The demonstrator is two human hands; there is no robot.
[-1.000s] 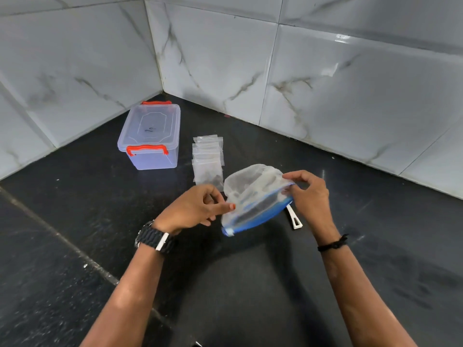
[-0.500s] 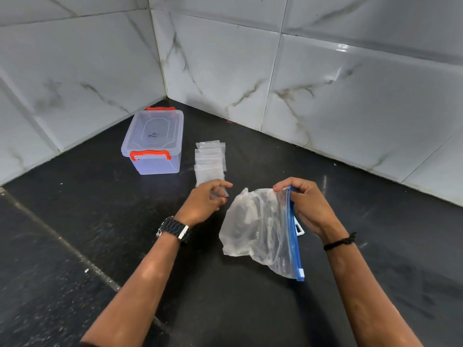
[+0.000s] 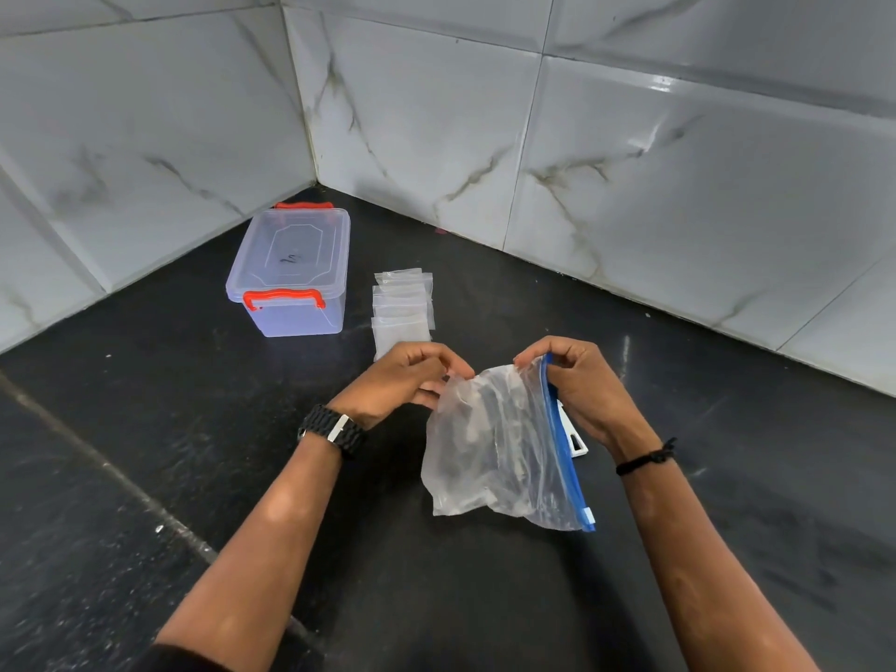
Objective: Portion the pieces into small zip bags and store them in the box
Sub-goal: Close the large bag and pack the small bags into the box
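**Large bag held up over a dark counter corner**

Stretching across the lower view is a black speckled counter (image 3: 145, 477), running back into a corner where two walls of glossy white marble-look tiles (image 3: 679, 186) are meeting. A pale seam is crossing the counter on the left.

The right hand (image 3: 582, 390) is pinching the blue zip edge of the large clear bag (image 3: 494, 443) at its top, and the left hand (image 3: 402, 380) is gripping the bag's upper left corner with curled fingers, so the bag is hanging between them just above the counter. The pieces inside are showing only as dark and pale blurs; they may be small hardware, but the crinkled plastic is making that hard to tell.

Behind the left hand, a stack of small zip bags (image 3: 402, 308) is lying on the counter, its near end hidden by the knuckles. The box (image 3: 291, 274), lid on with orange latches, is sitting just left of them. A white object (image 3: 574, 438) is peeking out behind the large bag, mostly covered.
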